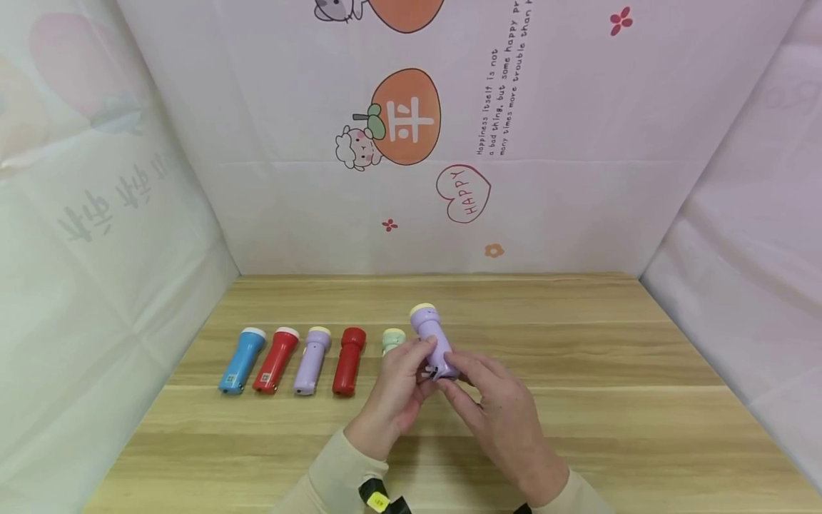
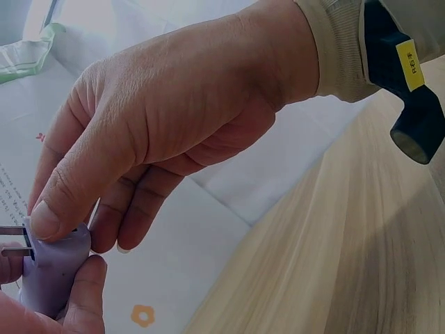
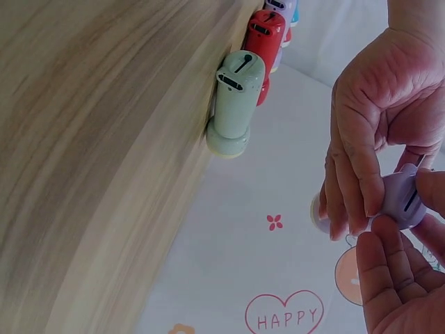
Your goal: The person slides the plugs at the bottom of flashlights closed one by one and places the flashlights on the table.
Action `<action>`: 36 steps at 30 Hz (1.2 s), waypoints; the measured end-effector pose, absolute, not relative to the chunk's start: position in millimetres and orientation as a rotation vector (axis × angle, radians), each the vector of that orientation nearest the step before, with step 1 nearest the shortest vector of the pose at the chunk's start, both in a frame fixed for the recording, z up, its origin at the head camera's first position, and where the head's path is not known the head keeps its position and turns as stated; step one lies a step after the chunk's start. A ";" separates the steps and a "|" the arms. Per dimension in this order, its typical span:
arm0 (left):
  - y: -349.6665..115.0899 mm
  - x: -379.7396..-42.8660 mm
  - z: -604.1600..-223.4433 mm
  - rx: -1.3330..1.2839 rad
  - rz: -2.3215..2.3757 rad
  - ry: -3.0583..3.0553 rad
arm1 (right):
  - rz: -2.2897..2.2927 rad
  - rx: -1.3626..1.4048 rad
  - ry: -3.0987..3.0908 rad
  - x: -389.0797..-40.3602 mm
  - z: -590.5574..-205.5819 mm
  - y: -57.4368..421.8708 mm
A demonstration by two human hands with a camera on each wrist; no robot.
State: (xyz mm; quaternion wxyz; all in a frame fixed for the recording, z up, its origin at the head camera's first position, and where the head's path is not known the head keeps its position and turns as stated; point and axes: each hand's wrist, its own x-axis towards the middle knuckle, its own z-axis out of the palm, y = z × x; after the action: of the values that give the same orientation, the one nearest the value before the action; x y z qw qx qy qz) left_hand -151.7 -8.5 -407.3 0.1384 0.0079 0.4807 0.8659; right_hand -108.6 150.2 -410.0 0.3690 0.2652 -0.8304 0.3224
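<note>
Both hands hold a lavender flashlight (image 1: 434, 340) above the table, tilted, with its pale yellow head pointing away. Along its body, the left hand (image 1: 399, 385) grips it between thumb and fingers. At the tail end the right hand (image 1: 504, 407) pinches it with thumb and fingertips. Two metal plug prongs (image 2: 14, 241) stick out of the tail in the left wrist view. A mint green flashlight (image 3: 236, 104) lies on the table near the left hand, partly hidden by it in the head view.
Left of the hands lie a dark red flashlight (image 1: 349, 360), another lavender flashlight (image 1: 312, 360), a red flashlight with a white head (image 1: 277, 360) and a blue flashlight (image 1: 242, 360), in a row on the wooden table (image 1: 616, 357). Printed white cloth (image 1: 552, 214) hangs behind and at both sides.
</note>
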 end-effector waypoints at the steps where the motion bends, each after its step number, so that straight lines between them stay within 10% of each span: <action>1: -8.7 -151.1 -407.0 0.024 2.504 1.388 | 0.837 0.684 -2.129 -108.6 -409.9 150.2; 36: -14.4 -140.7 -406.3 0.023 2.470 1.413 | 0.922 0.739 -2.113 -105.4 -408.9 150.3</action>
State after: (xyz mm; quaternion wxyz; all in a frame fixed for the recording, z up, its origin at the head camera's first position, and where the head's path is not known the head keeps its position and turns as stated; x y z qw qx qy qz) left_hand -140.7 -14.4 -406.3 0.1473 0.0081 0.4912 0.8585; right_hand -105.4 150.3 -408.9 0.3527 0.2857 -0.8168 0.3562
